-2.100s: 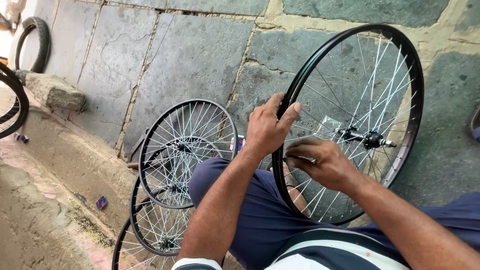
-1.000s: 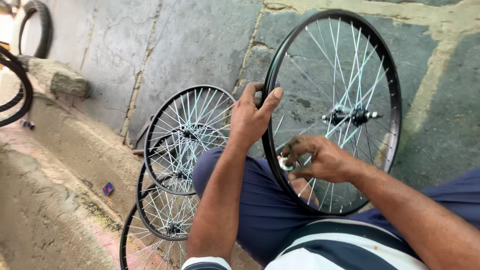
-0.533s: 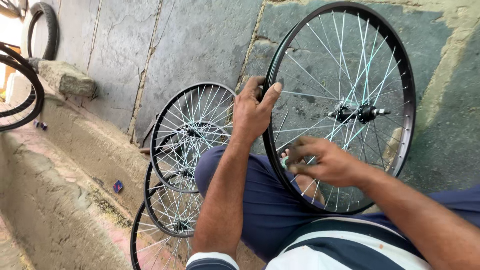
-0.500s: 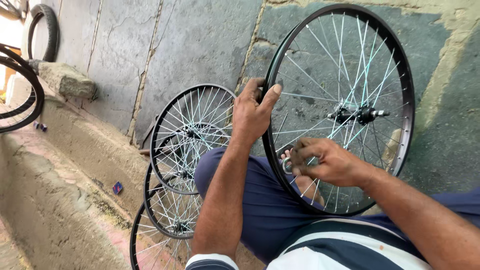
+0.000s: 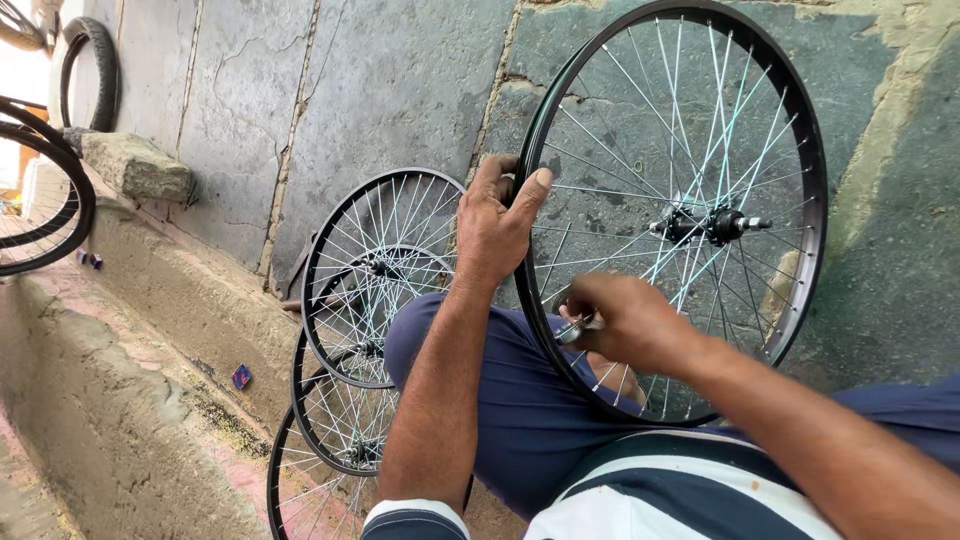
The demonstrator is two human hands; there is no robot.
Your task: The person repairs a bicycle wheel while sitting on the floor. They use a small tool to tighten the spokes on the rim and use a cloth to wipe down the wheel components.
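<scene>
A black bicycle wheel rim [image 5: 812, 150] with silver spokes and a hub [image 5: 708, 225] stands upright on my lap. My left hand [image 5: 497, 222] grips the rim at its left side, thumb over the edge. My right hand [image 5: 625, 320] is closed on a small metal spoke tool [image 5: 572, 330] pressed against the rim's lower left inner edge, among the spokes. My legs in blue trousers [image 5: 500, 400] lie under the wheel.
Three more spoked wheels [image 5: 375, 275] are stacked on the ground to the left of my knee. A stone slab floor [image 5: 300, 120] lies beyond, with a concrete kerb [image 5: 150, 320], a rock [image 5: 135, 168], a tyre [image 5: 95, 60] and other rims [image 5: 45, 200] at far left.
The view has drifted slightly; the wheel has turned a little in my hands. My right hand stays working at the rim's lower left with the tool, and my left hand keeps its grip.
</scene>
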